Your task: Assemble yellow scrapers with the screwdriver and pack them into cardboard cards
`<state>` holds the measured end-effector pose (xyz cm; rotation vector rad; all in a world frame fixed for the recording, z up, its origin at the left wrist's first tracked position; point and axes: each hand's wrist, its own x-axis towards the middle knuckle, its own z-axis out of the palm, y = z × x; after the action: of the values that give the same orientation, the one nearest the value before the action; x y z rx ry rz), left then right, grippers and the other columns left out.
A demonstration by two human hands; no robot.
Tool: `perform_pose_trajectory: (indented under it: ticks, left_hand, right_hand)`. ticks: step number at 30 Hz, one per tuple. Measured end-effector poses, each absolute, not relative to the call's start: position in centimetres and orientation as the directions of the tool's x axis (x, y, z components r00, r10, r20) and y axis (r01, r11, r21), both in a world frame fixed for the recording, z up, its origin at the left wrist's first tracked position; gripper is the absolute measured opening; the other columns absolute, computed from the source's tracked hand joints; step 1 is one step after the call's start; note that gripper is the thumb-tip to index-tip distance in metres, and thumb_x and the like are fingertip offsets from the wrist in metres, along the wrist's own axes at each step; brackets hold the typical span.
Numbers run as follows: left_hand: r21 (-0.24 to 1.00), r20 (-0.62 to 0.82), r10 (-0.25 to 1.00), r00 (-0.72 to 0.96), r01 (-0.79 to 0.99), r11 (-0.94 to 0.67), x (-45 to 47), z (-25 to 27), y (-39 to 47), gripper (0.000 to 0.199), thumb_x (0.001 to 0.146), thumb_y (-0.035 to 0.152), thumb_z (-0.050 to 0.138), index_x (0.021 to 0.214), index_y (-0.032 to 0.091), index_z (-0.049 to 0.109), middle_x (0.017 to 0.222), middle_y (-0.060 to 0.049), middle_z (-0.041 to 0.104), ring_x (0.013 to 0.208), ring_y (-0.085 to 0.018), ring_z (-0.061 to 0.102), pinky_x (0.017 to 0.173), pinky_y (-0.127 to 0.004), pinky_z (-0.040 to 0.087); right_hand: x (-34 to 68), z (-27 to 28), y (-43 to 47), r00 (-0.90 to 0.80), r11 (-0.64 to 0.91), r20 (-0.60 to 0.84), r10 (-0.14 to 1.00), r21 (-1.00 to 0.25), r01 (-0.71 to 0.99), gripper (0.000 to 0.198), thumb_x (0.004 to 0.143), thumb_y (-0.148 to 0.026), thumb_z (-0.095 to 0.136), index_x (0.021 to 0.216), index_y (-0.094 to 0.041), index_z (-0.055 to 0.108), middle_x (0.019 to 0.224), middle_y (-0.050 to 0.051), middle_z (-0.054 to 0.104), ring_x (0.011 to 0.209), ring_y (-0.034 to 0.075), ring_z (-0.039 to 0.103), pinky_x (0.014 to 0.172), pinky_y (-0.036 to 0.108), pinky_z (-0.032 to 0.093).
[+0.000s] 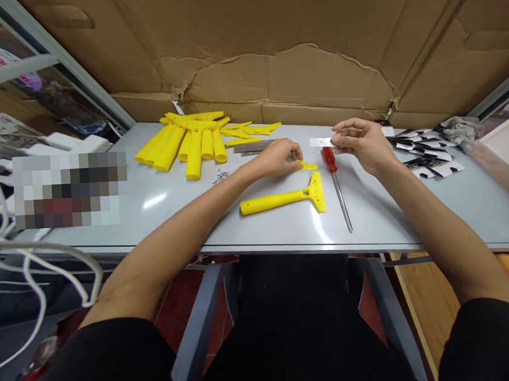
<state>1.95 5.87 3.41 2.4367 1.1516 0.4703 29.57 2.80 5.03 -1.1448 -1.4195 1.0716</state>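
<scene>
Your right hand [357, 144] pinches the metal blade [321, 142] by one end; keep fingertips off its edges. Your left hand [282, 156] curls at the small yellow plate [309, 166], grip unclear.

Grey table [282, 234]: yellow handles [195, 154], yellow pieces [243, 140], metal strips [252, 147], screws [222, 177], screwdriver [340, 193], black-and-white cards [432, 165].

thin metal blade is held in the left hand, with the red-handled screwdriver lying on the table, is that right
Not quite: the head view shows the thin metal blade held in the right hand, not the left hand. The red-handled screwdriver does lie on the table.
</scene>
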Motion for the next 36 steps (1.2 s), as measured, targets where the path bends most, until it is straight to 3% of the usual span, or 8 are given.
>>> perform_pose_trajectory:
  ticks: [3,6,10,15,19,23,30,36]
  left_hand:
    - [0.655,0.171,0.827,0.535,0.566,-0.502,1.3,3.8,5.8,0.013,0.089,0.021,0.081,0.1,0.02,0.075,0.099,-0.004,0.078,0.09,-0.019,0.069,0.085,-0.032,0.054]
    - [0.818,0.248,0.87,0.427,0.389,-0.424,0.8,4.3,5.3,0.023,0.084,0.02,0.082,0.107,0.018,0.08,0.091,-0.003,0.076,0.079,-0.015,0.067,0.072,-0.027,0.052]
    - [0.964,0.208,0.925,0.317,0.093,-0.249,1.1,4.6,3.5,0.029,0.074,0.018,0.09,0.1,0.017,0.077,0.089,-0.002,0.077,0.068,-0.014,0.07,0.063,-0.027,0.06]
    - [0.969,0.247,0.928,0.28,-0.096,-0.229,2.1,4.5,1.4,0.039,0.071,0.02,0.101,0.095,0.018,0.071,0.089,-0.002,0.081,0.072,-0.016,0.08,0.069,-0.028,0.072]
    - [0.959,0.278,0.9,0.336,-0.148,-0.241,2.7,4.6,0.5,0.047,0.073,0.035,0.111,0.1,0.017,0.077,0.093,-0.004,0.084,0.077,-0.018,0.084,0.075,-0.03,0.076]
    - [0.956,0.269,0.902,0.339,-0.211,-0.206,3.1,4.6,-0.1,0.064,0.063,0.048,0.119,0.101,0.016,0.079,0.096,-0.006,0.087,0.079,-0.019,0.085,0.076,-0.032,0.077]
    - [0.948,0.27,0.899,0.346,-0.26,-0.184,3.6,4.3,-0.4,0.064,0.053,0.04,0.122,0.093,0.015,0.079,0.086,-0.003,0.084,0.074,-0.017,0.082,0.072,-0.029,0.076]
    - [0.953,0.264,0.898,0.351,-0.237,-0.188,3.5,4.5,-0.3,0.06,0.057,0.037,0.121,0.093,0.016,0.078,0.084,-0.003,0.083,0.072,-0.017,0.082,0.07,-0.028,0.074]
  right_hand:
    - [29.3,5.1,2.4,-0.094,0.176,0.17,0.981,-0.983,0.053,0.048,0.068,-0.034,0.105,0.107,-0.02,0.081,0.093,0.003,0.076,0.081,0.014,0.075,0.083,0.035,0.07]
    - [29.5,5.3,1.7,-0.153,0.156,0.144,0.978,-0.986,0.066,0.055,0.069,-0.048,0.109,0.104,-0.016,0.083,0.088,0.007,0.079,0.076,0.014,0.073,0.075,0.032,0.064]
    - [29.5,6.1,0.4,-0.225,0.168,0.138,0.964,-0.978,0.12,0.064,0.071,-0.067,0.108,0.101,-0.015,0.083,0.092,0.009,0.081,0.079,0.017,0.076,0.077,0.034,0.065]
    - [28.2,6.6,-1.1,-0.256,0.274,0.246,0.935,-0.958,0.083,0.058,0.075,-0.065,0.106,0.094,-0.018,0.077,0.092,0.004,0.079,0.081,0.014,0.074,0.075,0.03,0.065]
    - [27.1,6.1,-1.5,-0.269,0.302,0.28,0.922,-0.952,0.046,0.059,0.076,-0.061,0.107,0.105,-0.018,0.079,0.089,0.003,0.077,0.076,0.012,0.071,0.066,0.026,0.062]
    - [26.7,5.5,-1.5,-0.225,0.348,0.333,0.916,-0.937,0.027,0.06,0.073,-0.057,0.109,0.107,-0.017,0.08,0.09,0.003,0.078,0.077,0.011,0.072,0.065,0.024,0.061]
    - [26.2,4.6,-1.5,-0.216,0.392,0.356,0.909,-0.906,0.157,0.057,0.078,-0.059,0.105,0.106,-0.015,0.082,0.087,0.004,0.076,0.077,0.01,0.069,0.067,0.024,0.057]
    - [25.5,4.3,-1.7,-0.186,0.388,0.36,0.914,-0.91,0.146,0.062,0.076,-0.064,0.105,0.101,-0.016,0.076,0.085,0.002,0.073,0.074,0.009,0.066,0.066,0.023,0.055]
